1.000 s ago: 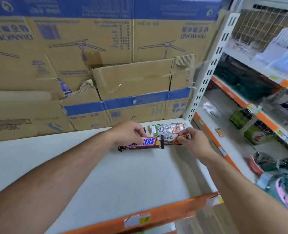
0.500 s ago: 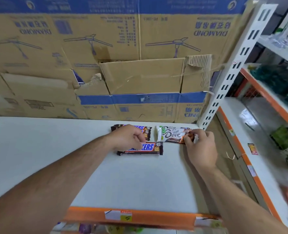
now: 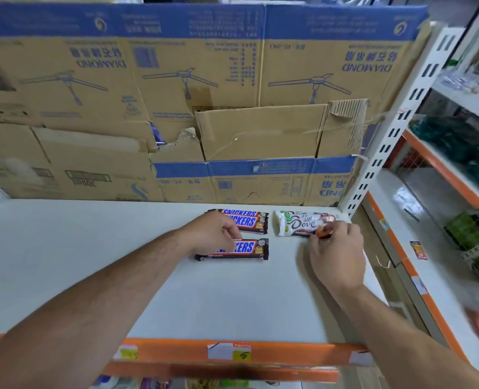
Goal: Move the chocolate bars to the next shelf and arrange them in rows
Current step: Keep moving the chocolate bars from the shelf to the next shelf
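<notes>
Both hands are down on the white shelf (image 3: pixel 120 276), working towards its back right corner. The left hand (image 3: pixel 214 234) is curled over the front Snickers bar (image 3: pixel 246 249), fingertips pinching its upper edge near the left end. That bar lies flat and parallel to the shelf's back edge. Just behind it, a narrow gap away, sit the back Snickers bars (image 3: pixel 249 220) — two of them overlapping, close against the foot of the cardboard boxes (image 3: pixel 232 94) that wall off the shelf's back edge.

Over to the right, the right hand (image 3: pixel 336 254) has thumb and fingertips closed on the orange right end of the top Dove bar (image 3: pixel 297 225). It lies on a second Dove bar (image 3: pixel 294 213), whose far edge peeks out behind. The pair sits in the back right corner, level with the back Snickers bars and apart from them, near the base of the white slotted post (image 3: pixel 401 122).

Along the orange front edge, price tags (image 3: pixel 241 353) are stuck on — and beyond the post the neighbouring shelf (image 3: pixel 429 276) runs off to the right, its goods too blurred to name.
</notes>
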